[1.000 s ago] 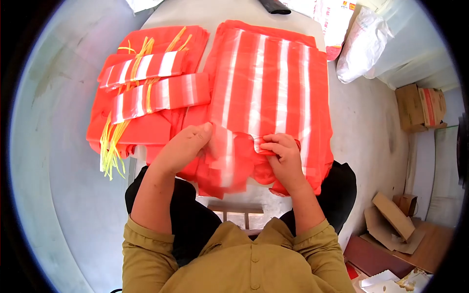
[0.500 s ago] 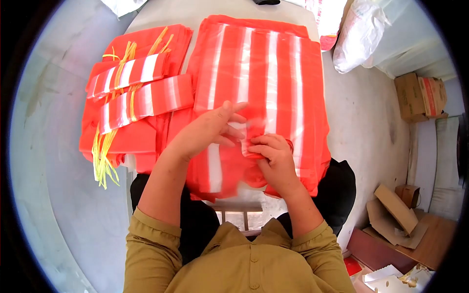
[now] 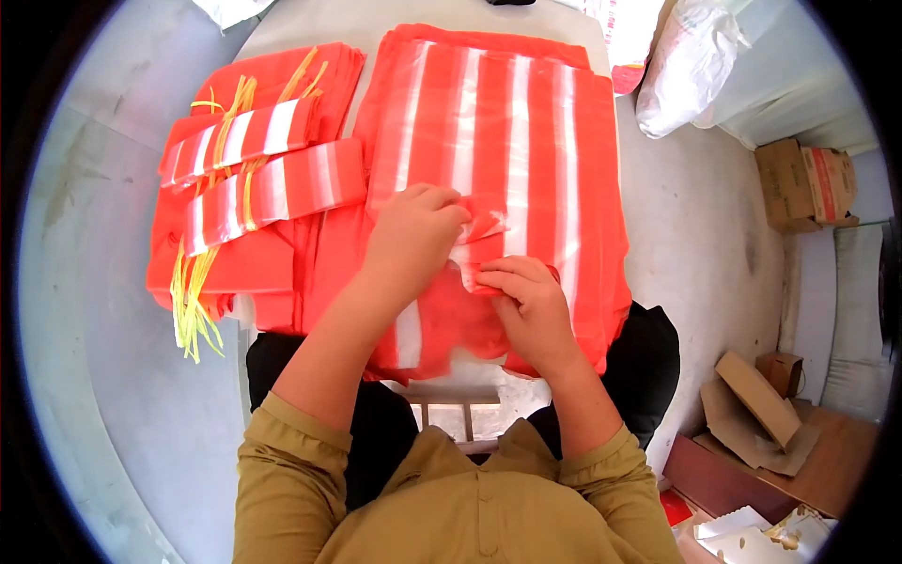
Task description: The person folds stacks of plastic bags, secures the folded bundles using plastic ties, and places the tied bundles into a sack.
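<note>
A stack of red plastic bags with white stripes (image 3: 540, 141) lies in front of me, its near edge uneven and crumpled. My left hand (image 3: 416, 228) is closed, pinching a lifted fold of the top red plastic bag (image 3: 484, 226). Just to the right and nearer to me, my right hand (image 3: 526, 293) has its fingers curled on the same bag's near part, gripping it. The red plastic between and below the hands is blurred. On the left, two folded striped bundles (image 3: 272, 193) rest on a pile of red bags (image 3: 240, 268).
Yellow ties (image 3: 193, 310) hang from the left pile. The pale table (image 3: 324, 28) shows at the back. Beyond it on the right stands a white sack (image 3: 691, 70). Cardboard boxes (image 3: 803, 183) sit by the right wall, with open cardboard (image 3: 756, 414) lower down.
My left hand was spread with its fingers apart; it has closed on the bag and pulled up a fold. My right hand stays in nearly the same place.
</note>
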The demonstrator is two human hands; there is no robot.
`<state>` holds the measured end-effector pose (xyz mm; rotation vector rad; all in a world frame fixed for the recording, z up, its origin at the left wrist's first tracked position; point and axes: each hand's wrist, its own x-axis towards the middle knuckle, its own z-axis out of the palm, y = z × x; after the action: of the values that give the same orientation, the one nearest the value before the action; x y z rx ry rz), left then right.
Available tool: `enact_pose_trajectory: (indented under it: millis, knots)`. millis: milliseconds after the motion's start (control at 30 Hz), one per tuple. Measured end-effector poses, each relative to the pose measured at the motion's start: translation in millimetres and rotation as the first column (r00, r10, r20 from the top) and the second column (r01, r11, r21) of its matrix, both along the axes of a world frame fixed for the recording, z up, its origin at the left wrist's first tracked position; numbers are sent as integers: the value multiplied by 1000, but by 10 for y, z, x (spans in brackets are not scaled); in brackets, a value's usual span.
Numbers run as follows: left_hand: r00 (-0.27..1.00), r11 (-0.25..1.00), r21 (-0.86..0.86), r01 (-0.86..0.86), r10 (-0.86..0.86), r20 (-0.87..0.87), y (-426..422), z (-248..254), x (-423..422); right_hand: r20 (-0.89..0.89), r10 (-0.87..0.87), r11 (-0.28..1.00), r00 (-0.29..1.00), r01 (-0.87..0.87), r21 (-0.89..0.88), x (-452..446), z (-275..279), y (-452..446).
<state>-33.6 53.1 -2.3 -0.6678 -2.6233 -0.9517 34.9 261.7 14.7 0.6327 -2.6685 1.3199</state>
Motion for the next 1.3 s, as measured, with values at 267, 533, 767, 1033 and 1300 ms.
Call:
enact_pose_trajectory:
  millis: [267, 533, 767, 1033, 1300]
  knots:
    - [984, 983, -24, 180, -180, 5, -21, 28, -11, 44, 32, 999, 999, -34, 43, -67, 87, 28]
    - [988, 989, -10, 151, -151, -43, -31, 21, -39, -175, 103, 987, 979, -79, 138, -271, 254, -31]
    - [983, 984, -2, 181, -181, 5, -43, 11, -79, -93, 170, 968, 981, -149, 199, -347, 184, 33]
    - [986, 987, -8, 160, -160, -52, -35, -1, -69, -108, 224, 948, 969, -190, 254, -459, 204, 81]
    - [989, 989, -39, 142, -143, -34, -11, -26, -88, -14, 289, 903, 957, -268, 335, -420, 163, 164]
